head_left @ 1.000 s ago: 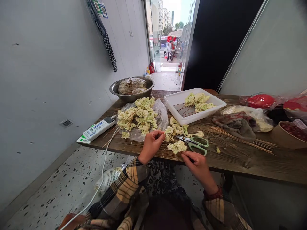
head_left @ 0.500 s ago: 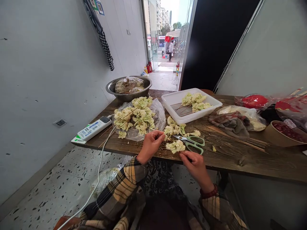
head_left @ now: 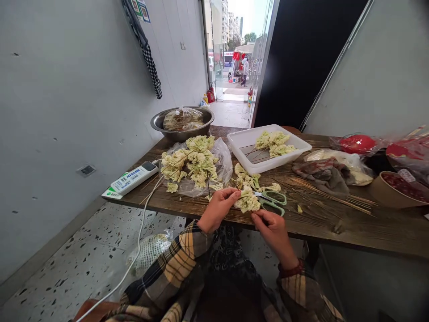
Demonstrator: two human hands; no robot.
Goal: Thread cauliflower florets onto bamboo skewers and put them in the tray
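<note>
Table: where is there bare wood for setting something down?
Free: the right front stretch of the table, between the skewers, the brown bowl and the front edge. Crowded: around left hand and right hand, with cauliflower and scissors.

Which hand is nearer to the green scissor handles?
The right hand, just below the green scissor handles in the picture; the left hand is farther off to their left, with a cauliflower floret between.
</note>
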